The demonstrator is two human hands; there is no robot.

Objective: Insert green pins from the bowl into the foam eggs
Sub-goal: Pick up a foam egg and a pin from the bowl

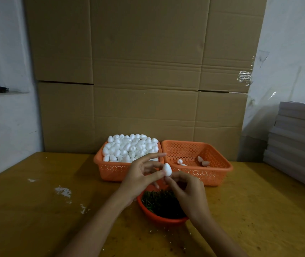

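My left hand (140, 175) pinches a white foam egg (167, 169) between thumb and fingers, above the table. My right hand (188, 191) is curled just below the egg, its fingertips at the egg's lower end; whether they pinch a pin is hidden. Beneath both hands sits an orange bowl (159, 218) full of green pins (161, 203). Behind them, the left orange basket (110, 169) is heaped with plain foam eggs (129, 147). The right orange basket (216, 175) holds a few eggs (202, 161).
The wooden table (36, 210) has white foam crumbs (62, 191) at the left. Large cardboard boxes (144, 71) stand close behind the baskets. A stack of white boards (296, 141) rises at the right table edge.
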